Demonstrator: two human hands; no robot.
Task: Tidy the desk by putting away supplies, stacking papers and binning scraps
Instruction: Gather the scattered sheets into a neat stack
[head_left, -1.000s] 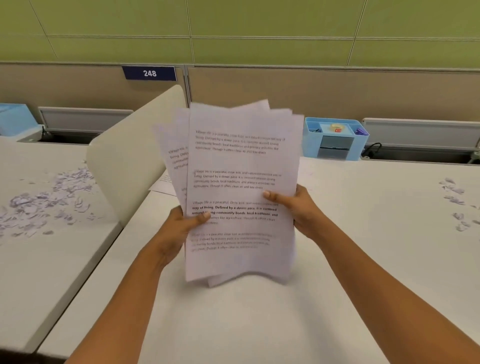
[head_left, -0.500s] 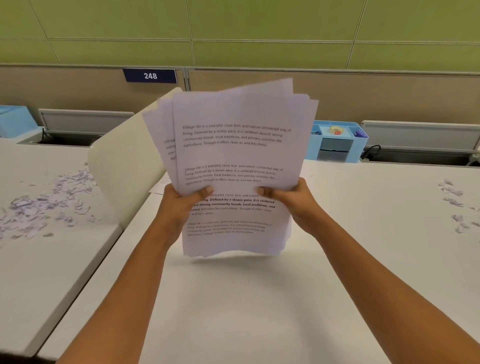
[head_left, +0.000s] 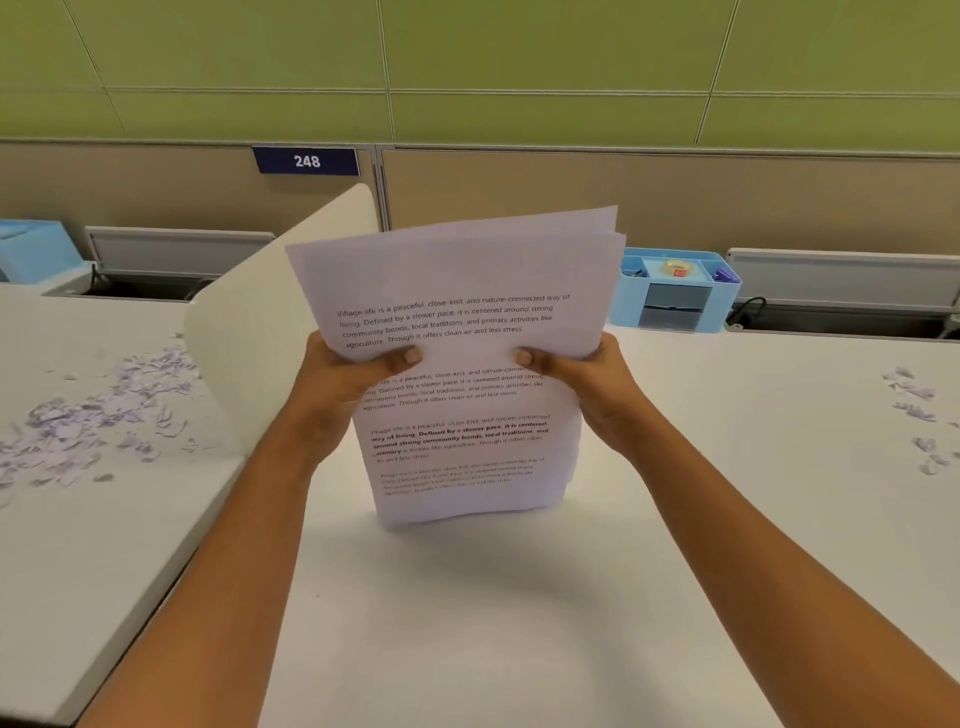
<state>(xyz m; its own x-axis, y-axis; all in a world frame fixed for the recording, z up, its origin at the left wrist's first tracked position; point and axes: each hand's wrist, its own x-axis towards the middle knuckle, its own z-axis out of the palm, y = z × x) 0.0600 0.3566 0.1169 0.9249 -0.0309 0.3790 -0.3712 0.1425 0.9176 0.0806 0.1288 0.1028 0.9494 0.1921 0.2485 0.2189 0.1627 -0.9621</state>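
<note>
I hold a stack of printed white papers (head_left: 457, 291) upright over the white desk (head_left: 519, 623), its bottom edge resting on or just above the surface. My left hand (head_left: 343, 384) grips the stack's left side, thumb across the front page. My right hand (head_left: 592, 384) grips the right side the same way. The sheets look roughly squared, with a few top corners offset at the upper right. Paper scraps (head_left: 914, 415) lie on this desk at the far right.
A blue desk organiser (head_left: 675, 291) holding tape and clips stands at the back behind the papers. A cream curved divider (head_left: 249, 332) separates a neighbouring desk on the left, which is strewn with torn paper scraps (head_left: 98, 426). A black cable (head_left: 748, 306) sits near the organiser.
The fanned-out sheets have been brought together into a tighter stack and lowered onto the desk. Both hands slid up to the sides of the stack.
</note>
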